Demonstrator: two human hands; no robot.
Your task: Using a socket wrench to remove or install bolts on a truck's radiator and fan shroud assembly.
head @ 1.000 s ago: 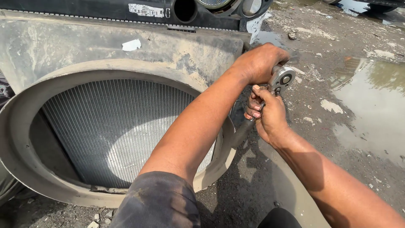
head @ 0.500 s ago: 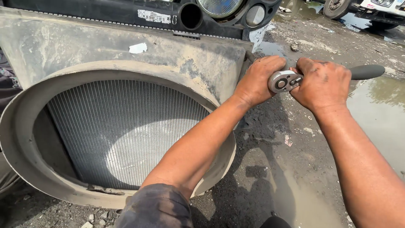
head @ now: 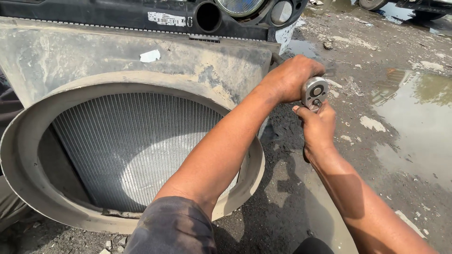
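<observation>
Now the silver ratchet wrench is held at the top right corner of the grey fan shroud, over the radiator. Its round head is cupped by the left hand, fingers closed around it. The handle is gripped tight by the right hand, which has been swung from out at the side to just under the head. One turn looks finished. Wet, muddy ground is seen nearby.

It is an outdoor car repair yard. A big dusty radiator stands on muddy ground with puddles, and a headlight sits nearby.
</observation>
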